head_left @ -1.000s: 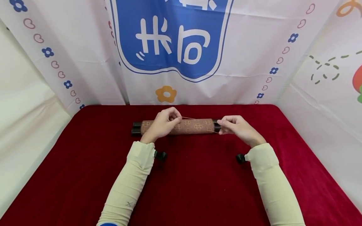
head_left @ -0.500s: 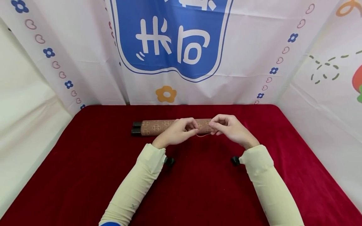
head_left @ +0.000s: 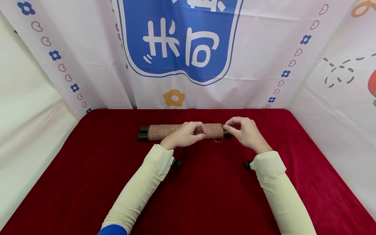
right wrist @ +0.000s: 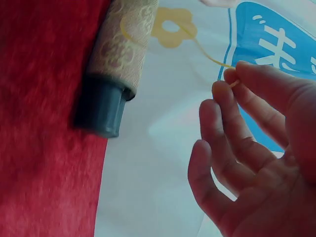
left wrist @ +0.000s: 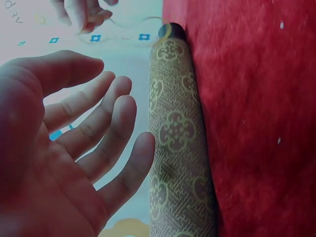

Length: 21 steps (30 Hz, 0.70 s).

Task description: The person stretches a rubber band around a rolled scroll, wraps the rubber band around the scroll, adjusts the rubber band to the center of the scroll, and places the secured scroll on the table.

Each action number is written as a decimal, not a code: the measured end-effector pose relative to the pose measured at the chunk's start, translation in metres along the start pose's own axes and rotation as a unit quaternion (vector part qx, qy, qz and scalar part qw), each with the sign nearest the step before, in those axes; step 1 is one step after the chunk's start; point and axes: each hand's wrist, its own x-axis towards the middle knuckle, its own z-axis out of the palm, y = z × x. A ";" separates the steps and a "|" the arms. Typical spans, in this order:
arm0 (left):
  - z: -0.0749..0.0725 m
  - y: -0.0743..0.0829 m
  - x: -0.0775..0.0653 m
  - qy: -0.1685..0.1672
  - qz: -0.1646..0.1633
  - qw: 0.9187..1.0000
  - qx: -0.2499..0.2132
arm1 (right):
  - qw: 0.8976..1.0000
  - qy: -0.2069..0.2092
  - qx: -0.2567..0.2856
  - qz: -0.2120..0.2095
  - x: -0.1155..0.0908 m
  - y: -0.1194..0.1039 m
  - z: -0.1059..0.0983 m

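Observation:
A rolled-up scroll (head_left: 160, 132) in brown cloth with gold flower patterns lies across the table, black rod ends (head_left: 143, 135) sticking out at both sides. My right hand (head_left: 245, 132) is by its right end and pinches a thin yellow rubber band (right wrist: 203, 50) between thumb and index finger. In the right wrist view the band runs from those fingertips to the scroll's patterned cloth, and a slack loop hangs at the front edge in the head view. My left hand (head_left: 188, 133) is over the scroll's middle, fingers loosely bent and holding nothing in the left wrist view.
Red cloth (head_left: 202, 189) covers the table. A white printed curtain (head_left: 258, 49) with a blue emblem hangs right behind it, and pale fabric walls (head_left: 29, 130) stand at the sides. Small black cameras (head_left: 177, 164) sit at the wrists.
My left hand moved right along the scroll and let go of the rubber band. My right hand moved left, then back to the right end, keeping its pinch; the band is slack now.

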 end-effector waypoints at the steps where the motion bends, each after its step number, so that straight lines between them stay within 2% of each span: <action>1: -0.001 0.000 0.001 0.001 -0.001 1.000 0.006 | 1.000 0.003 -0.009 0.002 0.000 0.000 0.000; 7: -0.003 -0.002 0.011 0.007 -0.008 0.999 0.050 | 0.999 0.002 -0.033 0.021 -0.002 0.002 -0.003; 11: -0.001 -0.003 0.017 -0.004 -0.013 0.994 0.109 | 0.999 -0.003 -0.036 0.032 -0.003 0.002 -0.005; 15: -0.001 0.000 0.023 -0.030 -0.033 0.982 0.182 | 0.999 -0.005 -0.033 0.037 -0.003 0.003 -0.007; 21: 0.001 0.008 0.032 -0.089 -0.090 0.959 0.252 | 0.999 -0.005 -0.028 0.038 -0.004 0.002 -0.010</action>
